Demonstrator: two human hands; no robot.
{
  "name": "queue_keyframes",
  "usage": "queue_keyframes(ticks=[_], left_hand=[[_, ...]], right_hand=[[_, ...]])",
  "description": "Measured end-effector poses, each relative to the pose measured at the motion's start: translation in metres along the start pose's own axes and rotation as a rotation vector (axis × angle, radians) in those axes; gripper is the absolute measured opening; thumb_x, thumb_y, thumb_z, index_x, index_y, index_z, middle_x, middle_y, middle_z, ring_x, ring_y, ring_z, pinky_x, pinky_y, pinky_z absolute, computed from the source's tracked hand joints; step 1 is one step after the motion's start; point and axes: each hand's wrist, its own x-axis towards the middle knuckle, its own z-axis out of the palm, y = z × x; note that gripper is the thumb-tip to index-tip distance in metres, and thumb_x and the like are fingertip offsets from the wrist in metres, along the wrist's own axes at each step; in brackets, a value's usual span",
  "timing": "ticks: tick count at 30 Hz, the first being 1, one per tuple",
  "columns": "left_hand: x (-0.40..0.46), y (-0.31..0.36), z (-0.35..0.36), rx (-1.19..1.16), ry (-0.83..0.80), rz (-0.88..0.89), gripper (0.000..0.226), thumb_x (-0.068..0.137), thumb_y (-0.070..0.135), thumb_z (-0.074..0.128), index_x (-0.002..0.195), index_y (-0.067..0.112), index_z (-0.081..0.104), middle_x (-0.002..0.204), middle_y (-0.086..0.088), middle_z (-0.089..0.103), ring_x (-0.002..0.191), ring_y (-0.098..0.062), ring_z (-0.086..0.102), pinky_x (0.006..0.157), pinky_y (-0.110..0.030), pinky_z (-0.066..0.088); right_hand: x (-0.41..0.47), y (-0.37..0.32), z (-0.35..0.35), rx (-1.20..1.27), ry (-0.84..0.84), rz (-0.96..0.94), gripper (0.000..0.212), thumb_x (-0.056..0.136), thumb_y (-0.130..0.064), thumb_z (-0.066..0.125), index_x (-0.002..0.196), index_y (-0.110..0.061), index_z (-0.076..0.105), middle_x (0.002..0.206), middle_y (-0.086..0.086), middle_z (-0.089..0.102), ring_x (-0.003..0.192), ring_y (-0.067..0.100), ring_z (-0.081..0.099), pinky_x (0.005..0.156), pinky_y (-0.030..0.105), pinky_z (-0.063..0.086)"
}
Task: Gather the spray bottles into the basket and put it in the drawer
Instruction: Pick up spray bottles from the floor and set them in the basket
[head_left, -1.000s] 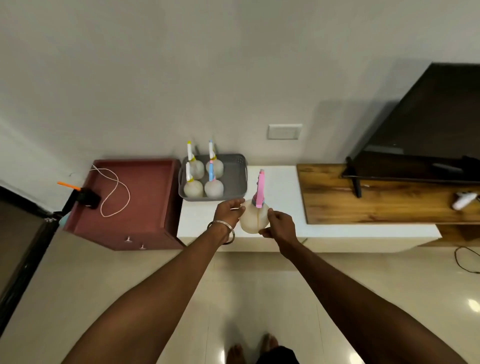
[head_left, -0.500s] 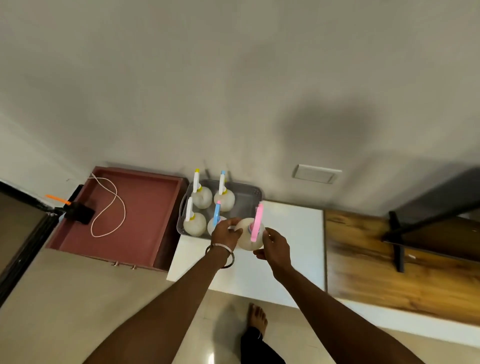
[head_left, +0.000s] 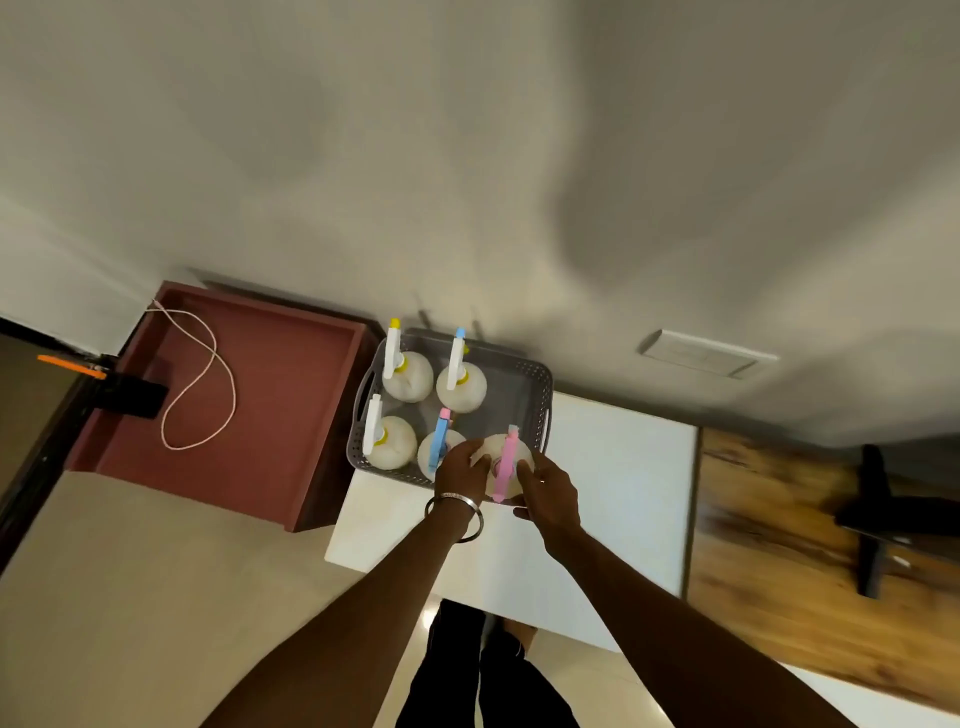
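Head view: left hand (head_left: 460, 465) and right hand (head_left: 550, 493) clasp pink-topped bottle (head_left: 506, 460) over basket (head_left: 537, 387) front-right corner, beside four bottles already inside. Next: lower, release, carry basket to drawer (head_left: 291, 395).

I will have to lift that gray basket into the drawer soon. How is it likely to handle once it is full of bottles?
The basket looks like thin perforated plastic, so it may flex under five bottles. The bottles are round with tall spray heads, like the pink bottle both hands hold, so they may wobble or tip if it tilts. Side handle slots suggest a two-handed lift.
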Motion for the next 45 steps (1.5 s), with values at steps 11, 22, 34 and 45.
queue_keyframes(ticks=[11, 22, 34, 45], left_hand=[[0.033, -0.012, 0.019, 0.073, -0.056, -0.078, 0.028, 0.096, 0.009, 0.044, 0.118, -0.004, 0.057, 0.116, -0.025, 0.062, 0.111, -0.039, 0.059, 0.099, -0.043, 0.048], [0.052, -0.022, 0.034, 0.132, -0.057, -0.103, 0.021, 0.097, 0.01, 0.045, 0.112, 0.004, 0.059, 0.118, -0.023, 0.062, 0.111, -0.036, 0.059, 0.098, -0.037, 0.048], [0.059, -0.025, 0.03, 0.165, -0.135, -0.097, 0.028, 0.096, 0.018, 0.048, 0.106, -0.001, 0.067, 0.111, -0.022, 0.067, 0.101, -0.035, 0.063, 0.084, -0.033, 0.051], [0.04, -0.016, 0.007, 0.156, -0.187, -0.021, 0.035, 0.097, 0.019, 0.044, 0.13, 0.011, 0.054, 0.129, -0.014, 0.059, 0.118, -0.034, 0.055, 0.102, -0.041, 0.047]], right_hand=[[0.042, 0.015, 0.015, 0.003, -0.06, 0.257, 0.044, 0.1, -0.043, 0.045, 0.138, -0.02, 0.051, 0.122, 0.011, 0.066, 0.098, 0.029, 0.07, 0.06, 0.027, 0.057], [0.06, 0.032, 0.026, 0.069, -0.118, 0.342, 0.027, 0.098, -0.033, 0.038, 0.106, -0.029, 0.064, 0.106, 0.007, 0.067, 0.097, 0.025, 0.065, 0.073, 0.032, 0.053], [0.063, 0.024, 0.033, 0.07, -0.071, 0.358, 0.026, 0.097, -0.022, 0.037, 0.094, -0.015, 0.062, 0.114, 0.025, 0.064, 0.091, 0.034, 0.065, 0.072, 0.037, 0.049], [0.026, -0.005, 0.011, -0.148, -0.023, 0.193, 0.037, 0.092, -0.019, 0.048, 0.127, -0.011, 0.057, 0.116, 0.008, 0.064, 0.094, 0.021, 0.058, 0.064, 0.02, 0.045]])
